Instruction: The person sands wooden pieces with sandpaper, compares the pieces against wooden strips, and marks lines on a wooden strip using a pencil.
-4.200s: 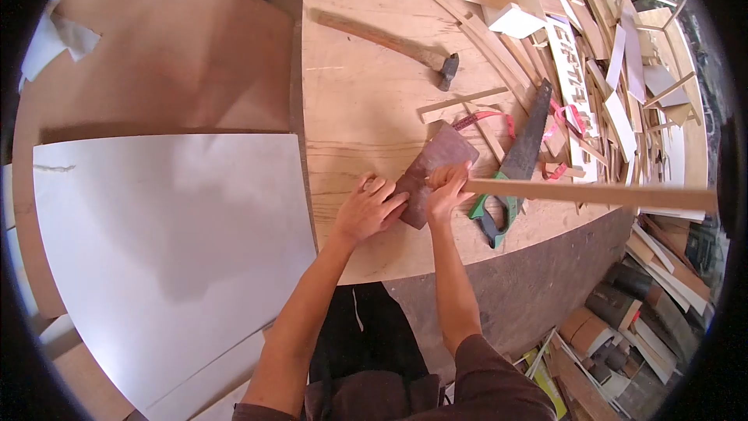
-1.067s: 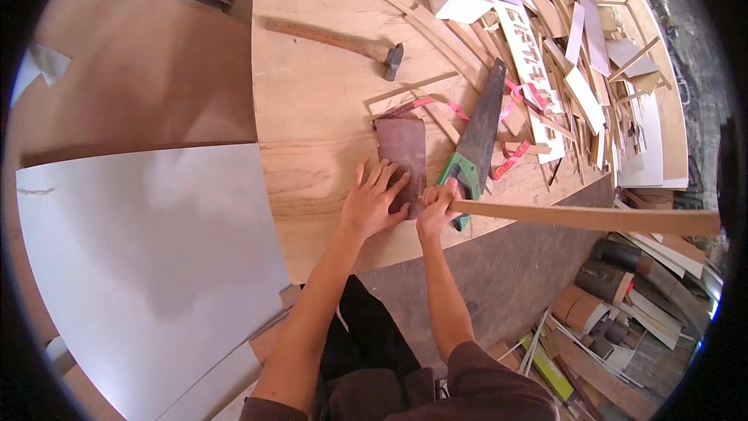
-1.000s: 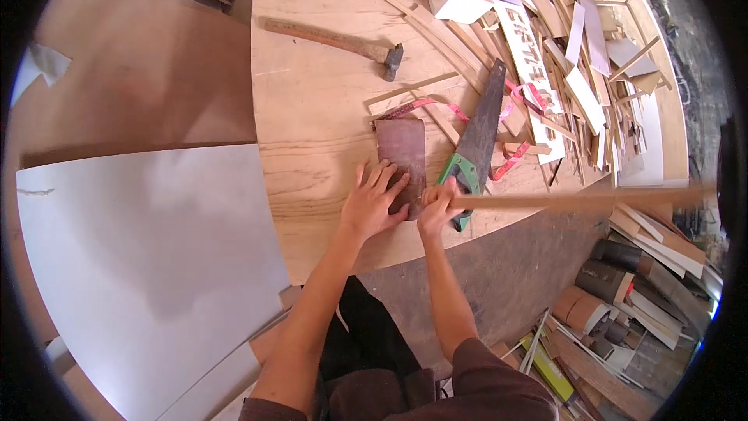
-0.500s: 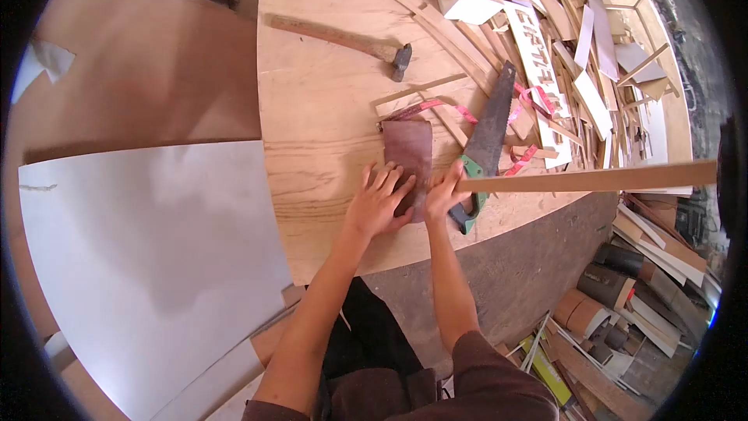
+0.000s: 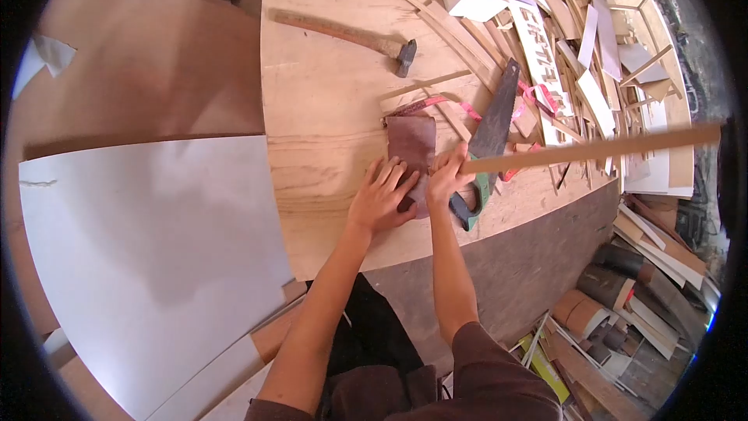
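From where I'm standing, the sheet of sandpaper (image 5: 411, 136) lies on the plywood table (image 5: 312, 125), close to its near edge and a little in from the near-left corner. The left hand (image 5: 383, 199) is spread over it, fingers slightly apart, pressing it down. The right hand (image 5: 448, 178) is closed around one end of a long wooden strip (image 5: 592, 150), right at the sheet's right side, and the strip runs off well past the table's near edge on the right. In its way sits a handsaw (image 5: 495, 129): the strip crosses above it, the green-and-black handle toward the near edge and the blade pointing away. Pink tape (image 5: 470, 111) winds from the sheet's far end, under the blade and out the other side, with a thin slat (image 5: 427, 84) just beyond it. The hammer (image 5: 343, 31) lies farther off, its handle end near the left edge. Over on the right there's a messy heap of wood offcuts (image 5: 561, 0), with a white board of cut-out shapes (image 5: 540, 39) along its near side. A big white panel (image 5: 156, 249) spreads beyond the left edge.
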A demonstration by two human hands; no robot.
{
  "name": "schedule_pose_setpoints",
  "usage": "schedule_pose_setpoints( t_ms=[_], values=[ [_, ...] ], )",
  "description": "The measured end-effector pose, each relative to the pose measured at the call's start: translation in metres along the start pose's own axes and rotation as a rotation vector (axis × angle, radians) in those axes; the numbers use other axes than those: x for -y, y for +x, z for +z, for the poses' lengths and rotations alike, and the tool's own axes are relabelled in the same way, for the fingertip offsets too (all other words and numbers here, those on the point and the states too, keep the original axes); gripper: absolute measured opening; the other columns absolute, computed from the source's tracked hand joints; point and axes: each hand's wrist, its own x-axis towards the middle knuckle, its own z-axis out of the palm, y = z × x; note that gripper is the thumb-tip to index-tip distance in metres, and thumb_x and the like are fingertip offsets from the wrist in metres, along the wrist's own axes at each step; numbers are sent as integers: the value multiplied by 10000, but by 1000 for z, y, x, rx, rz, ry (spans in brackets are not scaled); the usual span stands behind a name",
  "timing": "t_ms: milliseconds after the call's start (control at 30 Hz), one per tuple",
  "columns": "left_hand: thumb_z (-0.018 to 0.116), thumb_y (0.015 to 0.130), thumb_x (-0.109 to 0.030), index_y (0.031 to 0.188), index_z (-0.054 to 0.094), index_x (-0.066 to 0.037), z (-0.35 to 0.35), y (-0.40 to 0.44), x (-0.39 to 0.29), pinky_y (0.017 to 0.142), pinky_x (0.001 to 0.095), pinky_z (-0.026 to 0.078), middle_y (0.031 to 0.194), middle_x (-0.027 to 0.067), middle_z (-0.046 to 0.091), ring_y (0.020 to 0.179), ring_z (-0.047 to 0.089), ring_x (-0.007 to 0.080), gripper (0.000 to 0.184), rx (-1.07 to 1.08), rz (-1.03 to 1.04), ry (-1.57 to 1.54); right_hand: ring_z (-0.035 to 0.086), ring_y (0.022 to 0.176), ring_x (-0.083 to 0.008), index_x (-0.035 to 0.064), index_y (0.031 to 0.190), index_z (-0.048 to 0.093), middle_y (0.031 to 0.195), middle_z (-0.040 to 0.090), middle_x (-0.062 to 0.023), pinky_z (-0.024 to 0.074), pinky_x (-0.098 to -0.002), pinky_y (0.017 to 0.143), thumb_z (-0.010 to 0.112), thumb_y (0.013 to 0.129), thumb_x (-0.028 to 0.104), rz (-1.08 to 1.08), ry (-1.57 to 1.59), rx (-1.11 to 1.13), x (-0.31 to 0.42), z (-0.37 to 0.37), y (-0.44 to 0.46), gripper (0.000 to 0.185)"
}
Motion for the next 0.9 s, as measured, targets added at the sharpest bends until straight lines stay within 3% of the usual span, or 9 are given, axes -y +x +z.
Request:
schedule_pose_setpoints(
  t_ms=[233, 333, 433, 600, 667, 800, 900],
  values=[
    [723, 782, -449, 1350, 632, -143, -1, 3, -3, 1224, 513, 257, 1409, 117, 550, 1415, 416, 278, 651, 20, -26, -34, 226, 393, -73, 129, 677, 295, 479, 268, 31, 158, -290, 391, 469, 1101, 330, -46, 122, 148, 8, -47, -50, 500],
    [720, 787, -453, 1354, 627, -142, 1, 2, -1, 1224, 515, 256, 1408, 119, 551, 1409, 420, 283, 653, 32, -13, 18, 217, 390, -77, 135, 674, 292, 482, 264, 35, 155, -297, 388, 475, 1099, 344, 44, -54, 58, 19, -24, -34, 508],
    [713, 794, -457, 1357, 624, -143, 4, 0, 0, 1227, 515, 246, 1398, 119, 556, 1406, 421, 286, 651, 12, 17, 68, 226, 397, -79, 141, 670, 291, 484, 260, 39, 174, -293, 394, 487, 1095, 360, 12, 35, 64, 6, -4, -8, 516],
    [709, 788, -465, 1354, 626, -146, 5, 1, -1, 1230, 521, 234, 1399, 117, 563, 1407, 422, 284, 655, 24, -2, 40, 253, 427, -81, 138, 670, 286, 508, 289, 31, 203, -290, 417, 505, 1087, 372, 38, 68, 82, 8, -43, -52, 526],
    [708, 790, -466, 1353, 627, -147, 4, 2, -1, 1231, 522, 232, 1400, 116, 563, 1405, 424, 283, 653, 8, -2, 38, 253, 425, -84, 130, 673, 290, 514, 296, 28, 201, -297, 415, 498, 1090, 358, 6, 75, 234, 14, -59, -61, 519],
    [706, 793, -463, 1342, 634, -148, 4, 0, -2, 1230, 520, 236, 1384, 113, 569, 1394, 437, 283, 637, 1, 14, 71, 238, 419, -85, 122, 679, 300, 505, 284, 25, 197, -296, 416, 485, 1095, 319, 0, 1, 118, 12, -24, -26, 496],
    [704, 795, -455, 1332, 642, -148, 2, 1, 0, 1226, 519, 247, 1371, 116, 580, 1385, 448, 281, 622, -10, 34, 78, 242, 421, -85, 121, 677, 300, 503, 284, 24, 192, -295, 418, 488, 1095, 319, -81, 54, 199, 11, -14, -18, 499]
  ],
)
